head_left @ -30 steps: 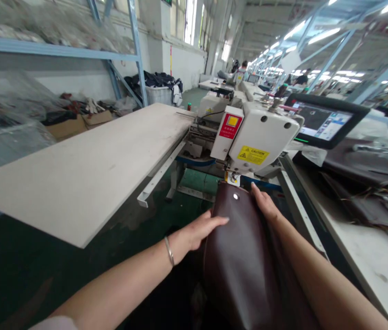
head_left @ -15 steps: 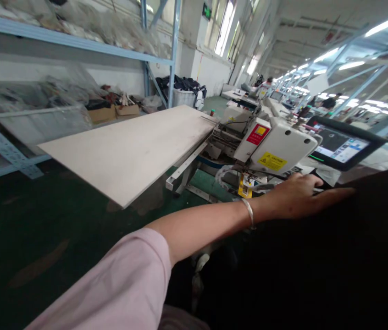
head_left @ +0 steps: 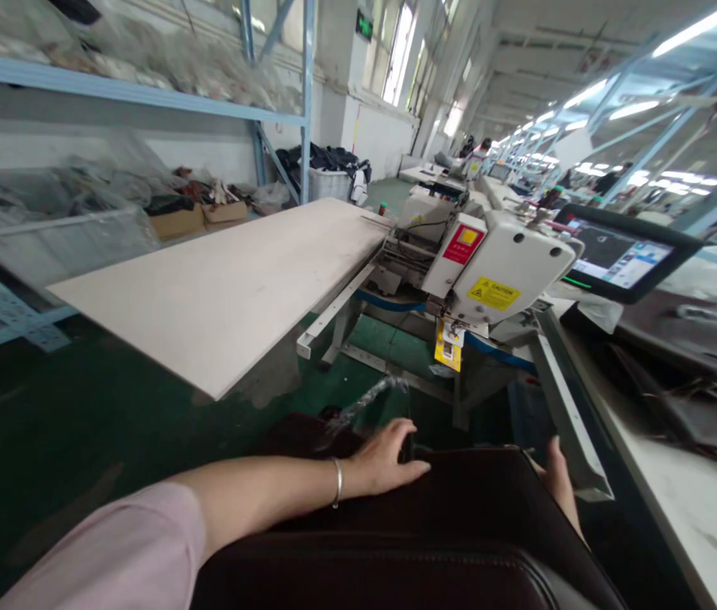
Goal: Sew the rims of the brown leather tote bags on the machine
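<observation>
A dark brown leather bag (head_left: 460, 508), stitched along a rounded edge, fills the low middle of the head view. My left hand (head_left: 384, 457), with a bangle at the wrist, is closed on its far left edge, thumb apart from the curled index finger. On the right side my right hand (head_left: 560, 483) grips the bag's edge; the thumb shows and the other fingers are hidden behind the leather. Beyond my left hand a plastic-wrapped strap (head_left: 368, 402) sticks up, apparently the bag's handle. The white sewing machine (head_left: 491, 275) stands just ahead of both hands.
A pale board (head_left: 225, 288) juts out on the left. Metal rails (head_left: 339, 313) flank the machine, with a touchscreen (head_left: 625, 254) to its right. Dark leather pieces (head_left: 682, 373) lie on the right-hand table (head_left: 695, 525). Blue shelving (head_left: 142, 93) with plastic-wrapped goods stands at far left.
My left hand has come down and left, away from in front of the machine. The dark leather has dropped lower, uncovering the right table, and my right hand has come into view.
</observation>
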The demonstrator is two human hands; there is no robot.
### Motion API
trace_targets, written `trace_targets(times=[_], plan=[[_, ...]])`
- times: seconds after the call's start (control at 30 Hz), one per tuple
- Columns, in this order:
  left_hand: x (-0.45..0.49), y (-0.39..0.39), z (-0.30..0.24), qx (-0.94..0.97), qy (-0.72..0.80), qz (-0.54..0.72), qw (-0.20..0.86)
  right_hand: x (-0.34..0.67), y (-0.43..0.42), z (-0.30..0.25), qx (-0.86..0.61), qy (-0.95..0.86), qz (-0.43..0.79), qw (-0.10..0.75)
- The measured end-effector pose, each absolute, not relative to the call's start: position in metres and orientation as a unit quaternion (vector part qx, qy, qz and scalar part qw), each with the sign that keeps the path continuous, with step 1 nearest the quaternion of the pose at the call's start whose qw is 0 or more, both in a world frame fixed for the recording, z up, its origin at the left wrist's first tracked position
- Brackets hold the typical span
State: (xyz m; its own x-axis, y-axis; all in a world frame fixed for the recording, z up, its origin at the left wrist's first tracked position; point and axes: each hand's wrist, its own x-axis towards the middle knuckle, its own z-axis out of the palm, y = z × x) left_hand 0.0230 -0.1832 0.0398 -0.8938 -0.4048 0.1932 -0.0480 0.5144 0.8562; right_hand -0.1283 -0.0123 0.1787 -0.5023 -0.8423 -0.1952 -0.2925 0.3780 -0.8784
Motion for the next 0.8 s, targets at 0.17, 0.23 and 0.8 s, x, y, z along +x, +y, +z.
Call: trace_targets(times=[0.17,0.23,0.8], plan=[[0.000,-0.234,0.060,0.222,-0.862,-0.453,0.052,-0.166,-0.023,0.167,-0.202,0.735,-0.504,0.406],[-0.009,-0.256,0.085,0.205,-0.839,-0.503,0.027,-0.175,-0.038,0.167,-0.188,0.701,-0.559,0.400],[-0.069,-0.358,0.158,0.277,-0.796,-0.531,0.091,-0.193,-0.106,0.140,-0.120,0.507,-0.745,0.416]])
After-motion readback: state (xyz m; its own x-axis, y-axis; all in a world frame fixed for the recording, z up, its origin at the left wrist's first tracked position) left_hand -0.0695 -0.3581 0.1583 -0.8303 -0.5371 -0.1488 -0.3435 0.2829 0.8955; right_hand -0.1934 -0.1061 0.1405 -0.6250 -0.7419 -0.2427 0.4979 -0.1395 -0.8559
